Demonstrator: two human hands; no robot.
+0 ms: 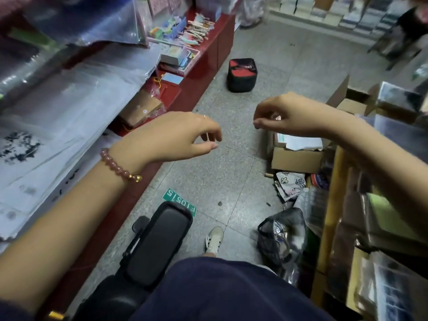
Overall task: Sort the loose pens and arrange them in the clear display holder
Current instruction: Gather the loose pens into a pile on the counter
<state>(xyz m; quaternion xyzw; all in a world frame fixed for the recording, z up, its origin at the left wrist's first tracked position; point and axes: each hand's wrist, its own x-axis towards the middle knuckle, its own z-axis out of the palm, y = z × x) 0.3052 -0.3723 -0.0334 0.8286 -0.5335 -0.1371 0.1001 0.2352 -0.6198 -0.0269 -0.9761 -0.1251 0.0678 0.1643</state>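
Observation:
My left hand hangs in the air over the grey floor, fingers loosely curled, holding nothing; a pink bead bracelet circles its wrist. My right hand hovers to the right at about the same height, fingers curled downward with nothing visible between them. No clear display holder shows in this view. Several pens or sticks with coloured tops lie on the red shelf at the back left, far from both hands.
A red counter with plastic-wrapped paper runs along the left. A black-and-red bag stands on the floor ahead. Cardboard boxes, a black plastic bag and stacked goods crowd the right. A chair armrest lies below.

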